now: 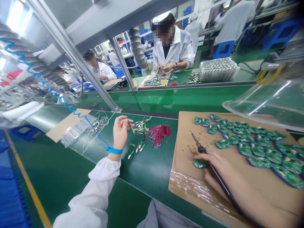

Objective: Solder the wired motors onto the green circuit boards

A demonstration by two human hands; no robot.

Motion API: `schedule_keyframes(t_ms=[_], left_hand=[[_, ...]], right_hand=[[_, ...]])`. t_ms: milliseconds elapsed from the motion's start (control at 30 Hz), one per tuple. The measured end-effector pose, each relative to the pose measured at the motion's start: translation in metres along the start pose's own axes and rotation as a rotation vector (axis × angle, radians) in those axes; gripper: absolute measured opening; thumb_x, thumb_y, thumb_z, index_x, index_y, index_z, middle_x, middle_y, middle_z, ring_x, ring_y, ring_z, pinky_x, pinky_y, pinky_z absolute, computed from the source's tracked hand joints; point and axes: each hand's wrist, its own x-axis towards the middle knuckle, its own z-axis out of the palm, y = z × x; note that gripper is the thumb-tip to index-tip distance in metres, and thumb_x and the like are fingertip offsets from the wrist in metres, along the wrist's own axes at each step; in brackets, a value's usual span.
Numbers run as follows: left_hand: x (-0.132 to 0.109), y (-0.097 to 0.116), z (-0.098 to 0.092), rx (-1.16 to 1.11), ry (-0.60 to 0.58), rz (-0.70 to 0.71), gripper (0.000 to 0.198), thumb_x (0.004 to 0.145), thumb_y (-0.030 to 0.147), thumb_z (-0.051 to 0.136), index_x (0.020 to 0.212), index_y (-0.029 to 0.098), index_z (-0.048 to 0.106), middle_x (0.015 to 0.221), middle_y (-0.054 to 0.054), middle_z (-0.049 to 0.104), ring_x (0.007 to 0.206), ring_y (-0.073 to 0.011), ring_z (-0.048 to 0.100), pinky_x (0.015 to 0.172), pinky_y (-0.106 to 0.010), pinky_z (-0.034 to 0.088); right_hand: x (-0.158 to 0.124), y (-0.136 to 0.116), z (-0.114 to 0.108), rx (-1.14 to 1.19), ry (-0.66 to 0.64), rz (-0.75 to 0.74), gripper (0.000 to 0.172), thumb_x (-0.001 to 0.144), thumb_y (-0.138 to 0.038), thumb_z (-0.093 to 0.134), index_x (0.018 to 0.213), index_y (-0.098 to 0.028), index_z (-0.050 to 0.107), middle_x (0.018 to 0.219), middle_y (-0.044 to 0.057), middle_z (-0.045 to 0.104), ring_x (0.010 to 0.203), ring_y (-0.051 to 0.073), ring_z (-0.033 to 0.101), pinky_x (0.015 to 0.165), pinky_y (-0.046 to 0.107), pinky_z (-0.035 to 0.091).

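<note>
My left hand (120, 130), with a blue wrist strap (114, 150), is closed at the left edge of a pile of small components with green and dark wires (141, 129); its fingertips pinch something too small to name. Beside that pile lies a bundle of red wires (159, 134). My right hand (215, 164) holds a black soldering iron (201, 149), its tip pointing up and left over the cardboard (185, 142). A green circuit board (199, 163) sits under the right fingers. Many more boards (258, 148) cover the cardboard's right part.
A clear fume hood (268, 101) hangs at the right. White cables (101, 123) and a stack of metallic strips (77, 130) lie at the left. A coiled blue cord (95, 129) runs to my strap. Across the bench, a person (174, 47) works at boards.
</note>
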Motion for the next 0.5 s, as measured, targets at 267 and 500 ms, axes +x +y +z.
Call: schedule_keyframes(t_ms=[267,500], left_hand=[[0.007,-0.011,0.013,0.256,-0.136,0.031,0.029,0.104,0.038,0.043,0.122,0.019,0.053,0.084,-0.002,0.071,0.064,-0.0143,0.058,0.071,-0.027,0.046],[0.017,-0.01,-0.003,0.411,-0.286,0.1,0.042,0.105,0.038,0.037,0.14,0.017,0.042,0.104,-0.006,0.065,0.074,-0.0147,0.056,0.08,-0.029,0.047]], right_hand=[[-0.017,0.013,0.016,0.027,-0.062,0.12,0.032,0.097,-0.024,0.053,0.129,-0.029,0.053,0.121,0.01,0.06,0.107,0.029,0.065,0.089,0.048,0.055],[-0.016,0.018,0.022,0.039,-0.031,0.102,0.033,0.098,-0.026,0.053,0.13,-0.029,0.053,0.121,0.009,0.059,0.105,0.028,0.065,0.088,0.046,0.054]])
